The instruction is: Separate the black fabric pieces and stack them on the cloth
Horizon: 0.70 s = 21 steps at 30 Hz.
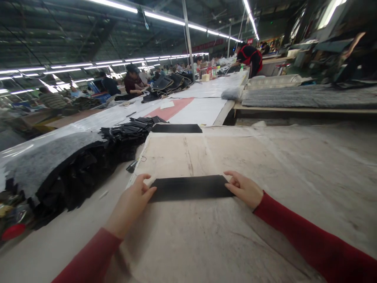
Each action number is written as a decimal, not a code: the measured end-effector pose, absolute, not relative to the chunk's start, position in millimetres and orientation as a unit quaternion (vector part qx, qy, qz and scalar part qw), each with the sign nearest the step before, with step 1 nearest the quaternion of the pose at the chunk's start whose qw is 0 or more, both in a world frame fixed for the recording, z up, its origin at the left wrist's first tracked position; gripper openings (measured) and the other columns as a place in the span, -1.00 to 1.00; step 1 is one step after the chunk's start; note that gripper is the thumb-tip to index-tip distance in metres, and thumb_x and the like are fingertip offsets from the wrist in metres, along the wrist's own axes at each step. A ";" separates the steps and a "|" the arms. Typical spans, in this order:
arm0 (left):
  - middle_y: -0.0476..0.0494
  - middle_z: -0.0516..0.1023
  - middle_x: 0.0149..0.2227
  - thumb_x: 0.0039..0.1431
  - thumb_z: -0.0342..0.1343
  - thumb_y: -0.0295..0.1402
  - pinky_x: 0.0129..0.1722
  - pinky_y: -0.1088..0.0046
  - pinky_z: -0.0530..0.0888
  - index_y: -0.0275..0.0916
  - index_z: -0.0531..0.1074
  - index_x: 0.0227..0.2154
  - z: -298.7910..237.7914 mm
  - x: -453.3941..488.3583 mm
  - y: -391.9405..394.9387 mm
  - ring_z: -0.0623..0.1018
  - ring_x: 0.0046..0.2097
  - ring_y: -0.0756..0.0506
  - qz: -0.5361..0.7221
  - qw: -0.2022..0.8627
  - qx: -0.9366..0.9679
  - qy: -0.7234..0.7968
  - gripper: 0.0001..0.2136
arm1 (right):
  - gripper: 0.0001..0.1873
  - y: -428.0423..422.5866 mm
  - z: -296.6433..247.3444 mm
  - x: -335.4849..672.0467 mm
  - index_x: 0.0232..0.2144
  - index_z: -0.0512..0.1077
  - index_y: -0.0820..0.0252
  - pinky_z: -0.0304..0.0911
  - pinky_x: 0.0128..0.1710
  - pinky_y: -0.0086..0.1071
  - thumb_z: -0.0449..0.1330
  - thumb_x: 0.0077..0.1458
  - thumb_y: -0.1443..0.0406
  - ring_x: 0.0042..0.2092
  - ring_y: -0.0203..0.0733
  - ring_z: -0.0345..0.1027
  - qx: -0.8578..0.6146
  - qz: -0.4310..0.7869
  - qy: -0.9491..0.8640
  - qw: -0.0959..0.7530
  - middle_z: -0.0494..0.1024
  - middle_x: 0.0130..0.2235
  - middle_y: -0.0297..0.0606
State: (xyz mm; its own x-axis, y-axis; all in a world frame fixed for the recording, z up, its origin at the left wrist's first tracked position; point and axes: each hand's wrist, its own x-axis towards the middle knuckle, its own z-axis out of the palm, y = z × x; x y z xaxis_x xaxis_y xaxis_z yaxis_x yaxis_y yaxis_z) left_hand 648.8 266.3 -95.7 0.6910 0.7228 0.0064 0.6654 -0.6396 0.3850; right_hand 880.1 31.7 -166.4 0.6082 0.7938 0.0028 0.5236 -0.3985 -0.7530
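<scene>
A flat black strip of fabric (190, 188) lies across a beige sheet (206, 153) on the long work table. My left hand (132, 204) pinches the strip's left end between thumb and fingers. At the strip's right end my right hand (244, 188) has its fingers curled onto the corner. Both arms wear red sleeves. A second black strip (176, 128) lies at the sheet's far edge.
A heap of black cut pieces (97, 161) with grey felt (44, 159) runs along the left. Scissors (134, 164) lie beside the sheet. Grey material (309, 96) is stacked on a table at the right. Several people work farther back.
</scene>
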 end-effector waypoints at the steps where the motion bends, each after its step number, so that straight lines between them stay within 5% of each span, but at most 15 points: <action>1: 0.09 0.38 -0.53 -0.01 -0.08 -0.15 -0.55 0.53 0.21 -0.14 0.15 -0.16 -96.1 649.1 267.0 0.39 -0.52 -0.01 0.075 0.178 0.901 0.388 -0.66 | -0.60 31.8 -165.8 880.1 -0.11 0.20 0.27 0.07 -0.53 -0.47 0.01 -0.07 0.29 -0.54 -0.36 0.17 -0.816 0.184 -0.404 0.370 0.30 -0.54 -0.42; 21: 0.02 0.39 -0.54 -0.02 -0.14 -0.10 -0.55 0.50 0.21 -0.18 0.22 -0.21 -91.8 652.2 275.4 0.39 -0.52 -0.03 0.000 0.132 0.920 0.370 -0.65 | -0.60 33.6 -160.9 884.7 -0.13 0.19 0.29 0.04 -0.50 -0.47 0.03 -0.08 0.31 -0.53 -0.36 0.18 -0.823 0.189 -0.422 0.329 0.31 -0.56 -0.42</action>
